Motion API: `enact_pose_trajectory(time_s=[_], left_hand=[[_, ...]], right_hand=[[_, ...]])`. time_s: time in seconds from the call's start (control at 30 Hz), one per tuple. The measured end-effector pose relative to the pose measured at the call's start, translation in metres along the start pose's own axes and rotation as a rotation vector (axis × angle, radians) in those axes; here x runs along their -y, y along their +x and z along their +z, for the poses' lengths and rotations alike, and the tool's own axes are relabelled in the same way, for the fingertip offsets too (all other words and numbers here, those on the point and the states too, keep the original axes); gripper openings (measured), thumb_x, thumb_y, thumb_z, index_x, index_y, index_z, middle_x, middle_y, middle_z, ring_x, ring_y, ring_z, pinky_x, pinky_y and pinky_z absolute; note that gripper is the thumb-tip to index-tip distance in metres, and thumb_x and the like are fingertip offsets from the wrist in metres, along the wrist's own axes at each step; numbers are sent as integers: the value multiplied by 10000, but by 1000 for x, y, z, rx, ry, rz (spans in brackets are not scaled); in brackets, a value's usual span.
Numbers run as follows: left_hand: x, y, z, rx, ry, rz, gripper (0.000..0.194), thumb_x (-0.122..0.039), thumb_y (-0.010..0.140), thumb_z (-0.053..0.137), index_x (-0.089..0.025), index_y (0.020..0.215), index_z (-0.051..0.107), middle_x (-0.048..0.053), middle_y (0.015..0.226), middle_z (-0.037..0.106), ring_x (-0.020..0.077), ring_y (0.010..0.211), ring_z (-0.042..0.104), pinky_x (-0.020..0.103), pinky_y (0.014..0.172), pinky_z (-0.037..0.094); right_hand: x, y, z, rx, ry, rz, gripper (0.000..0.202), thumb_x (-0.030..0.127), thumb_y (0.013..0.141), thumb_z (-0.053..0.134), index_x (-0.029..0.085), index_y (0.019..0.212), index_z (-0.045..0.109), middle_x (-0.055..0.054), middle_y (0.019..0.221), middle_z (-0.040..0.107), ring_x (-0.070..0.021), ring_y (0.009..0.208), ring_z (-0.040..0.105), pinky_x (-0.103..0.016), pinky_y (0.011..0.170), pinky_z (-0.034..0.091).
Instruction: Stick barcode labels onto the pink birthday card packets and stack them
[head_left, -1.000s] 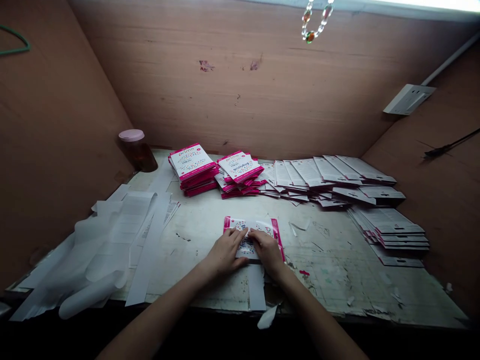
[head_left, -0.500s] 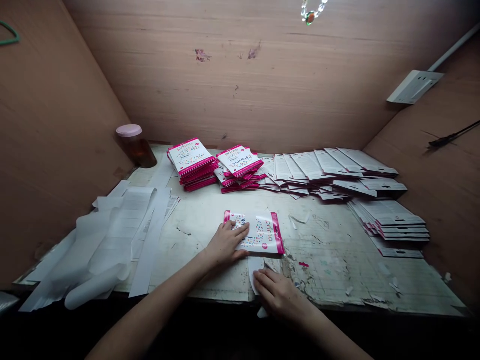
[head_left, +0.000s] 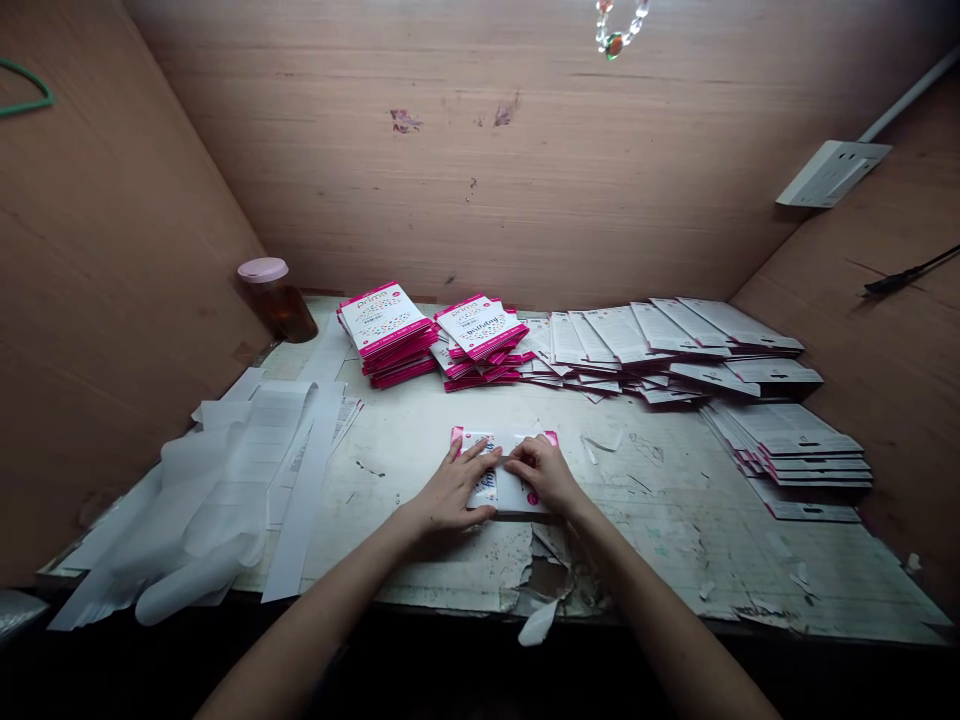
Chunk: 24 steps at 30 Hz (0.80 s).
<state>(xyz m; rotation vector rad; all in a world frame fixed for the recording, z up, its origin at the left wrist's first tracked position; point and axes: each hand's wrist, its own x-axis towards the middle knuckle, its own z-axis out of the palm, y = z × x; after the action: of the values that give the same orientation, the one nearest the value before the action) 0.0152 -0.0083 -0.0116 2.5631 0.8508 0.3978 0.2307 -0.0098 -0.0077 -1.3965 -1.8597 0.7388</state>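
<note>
A flat white packet point(head_left: 485, 497) with pink ends and coloured dots lies in front of me. My left hand point(head_left: 450, 490) rests on its left part, fingers spread and palm down. Across the packet's right part lies a plain white paper strip point(head_left: 513, 497), hiding the print there. My right hand point(head_left: 549, 474) is closed in a pinch at this strip, near the left fingertips. Its fingers partly hide what they grip.
Behind stand a packet stack point(head_left: 386, 335), a second stack point(head_left: 480, 335) and overlapping packets point(head_left: 619, 340). More packets point(head_left: 802, 440) lie right. Loose white sheets point(head_left: 225, 480) spread left, near a lidded jar point(head_left: 281, 305). A torn patch point(head_left: 547, 570) marks the table's front edge.
My right hand has moved up from the table's front edge onto the packet, bringing the white paper strip over it. My left hand stays on the packet. The view has shifted slightly.
</note>
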Motion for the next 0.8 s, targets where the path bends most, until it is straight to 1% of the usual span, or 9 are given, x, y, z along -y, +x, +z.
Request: enact_pose_trajectory(time_s=[0.13,0.3,0.43,0.57,0.63,0.7,0.73,0.77,0.8], left_hand=[[-2,3,1,-39,-55,-57,781,-452,831,615,-213,1474,242,155,1473,422,303,1423,279,565,1164,59],[-3,8,5,-79,-66,-116,798,-477,826,638,-204,1470,255,157,1481,414,301,1394,336,543,1159,157],[-3,13,11,-138,-98,-186,794,-469,797,680,-192,1444,313,130,1381,541,312,1320,436,523,1128,252],[-5,17,17,-221,-146,-274,789,-434,746,745,-196,1400,374,85,1261,645,308,1247,502,511,1107,288],[-6,18,17,-240,-167,-294,794,-400,720,772,-192,1384,391,83,1248,653,301,1228,518,492,1088,322],[-7,19,17,-241,-183,-302,781,-360,719,772,-171,1378,397,90,1236,659,295,1220,525,471,1069,353],[-7,20,17,-233,-187,-309,767,-335,722,768,-153,1372,404,98,1222,665,292,1210,533,464,1068,357],[-7,20,16,-222,-188,-318,755,-312,723,765,-137,1367,411,105,1204,673,289,1198,543,460,1072,356],[-8,20,16,-211,-186,-330,753,-296,720,767,-125,1364,415,109,1188,680,286,1186,552,457,1078,353]], right_hand=[[-14,0,11,-52,-15,48,116,255,785,673,213,679,648,-20,752,606,-208,837,506,-342,785,408],[-15,-1,15,-74,-33,74,126,240,780,682,211,664,640,-18,764,587,-211,852,491,-350,805,401],[-15,1,19,-99,-53,82,121,231,765,695,212,660,638,-20,758,589,-214,855,488,-350,813,400],[-16,2,19,-138,-75,87,111,217,748,697,207,670,618,-29,750,559,-222,833,486,-357,809,403],[-8,-3,19,-186,-83,97,58,198,751,675,200,750,617,-43,804,540,-234,847,479,-377,822,402],[11,-14,21,-251,-94,40,99,200,783,636,193,881,622,-69,888,529,-256,901,472,-410,853,397],[25,-22,24,-256,-85,-31,128,210,810,613,197,936,625,-81,926,528,-265,934,471,-423,869,396],[41,-31,28,-222,-64,-138,150,231,839,596,210,983,630,-86,955,532,-270,961,473,-429,882,397],[58,-42,34,-147,-31,-267,170,259,863,586,229,1021,638,-85,977,542,-269,976,480,-430,892,402]])
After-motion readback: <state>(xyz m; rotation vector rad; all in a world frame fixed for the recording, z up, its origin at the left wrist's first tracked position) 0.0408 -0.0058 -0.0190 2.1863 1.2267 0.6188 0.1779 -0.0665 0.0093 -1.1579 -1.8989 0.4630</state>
